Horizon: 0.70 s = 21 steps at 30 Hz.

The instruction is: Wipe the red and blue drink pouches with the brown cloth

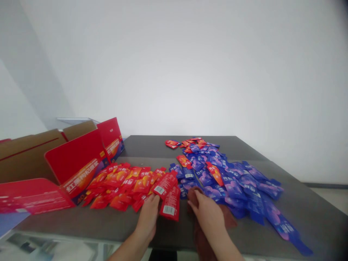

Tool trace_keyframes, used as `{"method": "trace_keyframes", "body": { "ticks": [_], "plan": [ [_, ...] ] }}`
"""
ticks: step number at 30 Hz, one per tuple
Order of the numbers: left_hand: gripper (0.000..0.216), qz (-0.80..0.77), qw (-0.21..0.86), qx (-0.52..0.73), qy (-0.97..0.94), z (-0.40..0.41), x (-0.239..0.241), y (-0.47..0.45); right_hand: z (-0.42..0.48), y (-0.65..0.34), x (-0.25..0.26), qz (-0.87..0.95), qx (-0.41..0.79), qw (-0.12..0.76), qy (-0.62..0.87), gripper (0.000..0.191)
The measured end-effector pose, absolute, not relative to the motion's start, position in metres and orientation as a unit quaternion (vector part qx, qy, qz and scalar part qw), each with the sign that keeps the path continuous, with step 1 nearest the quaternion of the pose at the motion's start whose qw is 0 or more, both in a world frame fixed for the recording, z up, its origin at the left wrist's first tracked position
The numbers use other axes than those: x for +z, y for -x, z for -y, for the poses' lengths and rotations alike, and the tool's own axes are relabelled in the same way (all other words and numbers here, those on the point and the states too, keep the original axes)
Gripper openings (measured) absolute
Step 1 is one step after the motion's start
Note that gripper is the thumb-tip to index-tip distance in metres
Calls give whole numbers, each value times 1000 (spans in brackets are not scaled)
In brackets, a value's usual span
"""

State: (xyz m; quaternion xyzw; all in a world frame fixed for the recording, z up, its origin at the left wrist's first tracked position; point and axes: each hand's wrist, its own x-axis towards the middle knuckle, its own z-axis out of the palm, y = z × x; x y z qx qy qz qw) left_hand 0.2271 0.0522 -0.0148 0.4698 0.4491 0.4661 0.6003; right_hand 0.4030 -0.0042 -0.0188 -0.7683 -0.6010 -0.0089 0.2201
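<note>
My left hand point(148, 216) rests on the grey table point(299, 210) with its fingers closed on the lower edge of a red sachet point(165, 184); a second red sachet point(170, 203) lies just to its right. My right hand point(208, 214) lies on a brown cloth point(228, 218), fingers together and curled, touching the near edge of the blue sachets point(239, 183). To the left spreads a heap of red sachets point(122, 185).
An open red carton point(76, 159) stands at the table's left with flattened red boxes point(32, 197) before it. Brown cardboard point(27, 152) sits behind. More red and blue sachets point(190, 143) lie farther back. A white wall rises behind.
</note>
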Motion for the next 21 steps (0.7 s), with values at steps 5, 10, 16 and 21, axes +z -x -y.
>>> {"method": "trace_keyframes", "body": {
  "ticks": [5, 10, 16, 21],
  "plan": [
    [27, -437, 622, 454, -465, -44, -20, -232, 6, -421, -16, 513, 27, 307, 801, 52],
    [28, -438, 603, 480, -464, -45, -26, -232, 32, -423, -26, 418, 132, 425, 792, 62],
    [27, -486, 519, 498, -496, -39, -22, -220, 58, -419, -14, 292, 117, 556, 770, 69],
    [33, -462, 479, 459, -589, -29, -13, -222, 61, -387, -13, 422, 16, 598, 681, 55]
  ]
}}
